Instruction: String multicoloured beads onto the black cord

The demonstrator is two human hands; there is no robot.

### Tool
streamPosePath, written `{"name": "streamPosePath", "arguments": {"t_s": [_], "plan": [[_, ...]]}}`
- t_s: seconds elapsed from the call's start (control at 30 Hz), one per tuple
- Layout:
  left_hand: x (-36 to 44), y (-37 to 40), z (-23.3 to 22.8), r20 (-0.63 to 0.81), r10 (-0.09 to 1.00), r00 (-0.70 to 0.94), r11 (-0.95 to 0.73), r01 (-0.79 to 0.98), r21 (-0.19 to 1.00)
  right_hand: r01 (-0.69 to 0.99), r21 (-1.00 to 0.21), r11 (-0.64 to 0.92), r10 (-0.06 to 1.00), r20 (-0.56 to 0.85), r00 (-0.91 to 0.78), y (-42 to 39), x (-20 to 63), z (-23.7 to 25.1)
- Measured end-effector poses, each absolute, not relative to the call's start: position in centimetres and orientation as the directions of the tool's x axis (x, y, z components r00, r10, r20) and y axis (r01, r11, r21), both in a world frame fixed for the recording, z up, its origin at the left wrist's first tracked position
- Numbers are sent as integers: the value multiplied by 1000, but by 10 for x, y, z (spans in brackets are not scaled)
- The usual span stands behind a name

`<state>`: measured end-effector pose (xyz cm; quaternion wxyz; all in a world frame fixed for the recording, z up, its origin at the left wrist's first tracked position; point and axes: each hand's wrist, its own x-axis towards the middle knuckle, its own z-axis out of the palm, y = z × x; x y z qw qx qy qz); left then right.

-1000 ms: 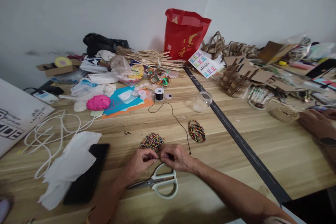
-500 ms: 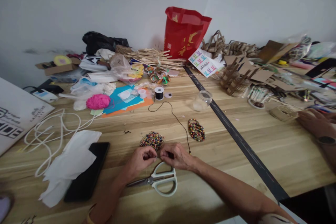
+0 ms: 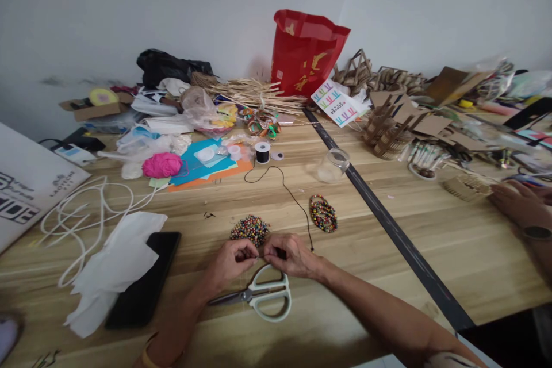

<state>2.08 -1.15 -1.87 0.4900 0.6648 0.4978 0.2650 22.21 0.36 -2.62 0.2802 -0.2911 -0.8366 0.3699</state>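
My left hand [image 3: 235, 261] and my right hand [image 3: 288, 256] meet tip to tip, each with fingers pinched. Whatever lies between the fingertips is too small to make out. Just beyond them is a heap of small multicoloured beads [image 3: 250, 229]. Beneath and in front of my hands lie scissors [image 3: 271, 302] with pale handles, blades pointing left. Right of the heap rest beaded bracelets [image 3: 323, 214]. A black cord [image 3: 295, 198] runs from near a spool of black cord [image 3: 262, 153] down to a spot beside my right hand.
A black phone [image 3: 146, 287] lies left, partly under white tissue [image 3: 116, 264]. Beyond are a white cable [image 3: 103, 201], pink yarn [image 3: 162, 165], a clear jar [image 3: 334, 165] and a red bag [image 3: 308, 54]. Another person's hand [image 3: 520, 207] rests at far right.
Both hands stay nearly in place, still pinched together above the scissors. The view has shifted very slightly; the things on the table look unmoved.
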Motion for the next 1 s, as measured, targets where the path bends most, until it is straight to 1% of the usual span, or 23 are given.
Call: {"name": "streamPosePath", "arguments": {"t_s": [0.2,0.43,0.77,1.0], "plan": [[22,-12,-17,-142,922,359,-11,392,920,283,-800,529,706,230,-670,3,223,-26],[23,-12,-15,-156,924,350,8,390,921,273,-802,532,695,228,-682,4,223,-28],[23,-12,-15,-156,923,353,0,406,914,293,-762,578,680,250,-689,3,223,-30],[23,-12,-17,-151,924,351,-4,405,914,300,-756,582,679,247,-691,3,222,-27]]}}
